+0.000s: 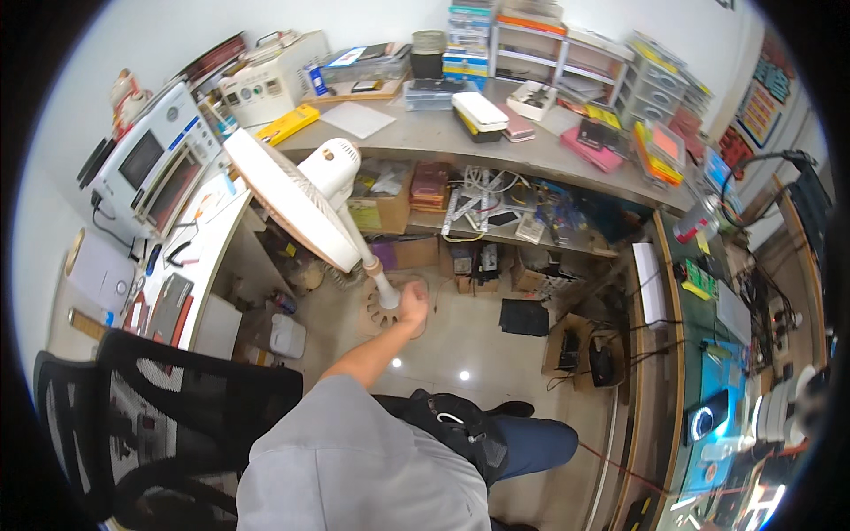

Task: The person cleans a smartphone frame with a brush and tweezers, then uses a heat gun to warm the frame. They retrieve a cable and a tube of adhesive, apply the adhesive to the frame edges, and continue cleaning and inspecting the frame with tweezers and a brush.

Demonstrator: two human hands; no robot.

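Observation:
A white pedestal fan (292,199) stands left of centre, its round head tilted and turned to the left. Its pole (387,292) comes down to a round slotted base (376,320) on the tiled floor. My left hand (413,305) is at the lower pole, just above the base, with its fingers curled against the pole and partly hidden. My arm reaches up to it from a grey sleeve (345,416). My right hand is out of view.
A black mesh chair (186,398) stands at lower left. A white side bench (212,257) holds an oven-like appliance (150,159). Behind the fan, a grey workbench (398,137) carries boxes. Cardboard boxes (575,354) sit on the floor near the cluttered right bench (682,354).

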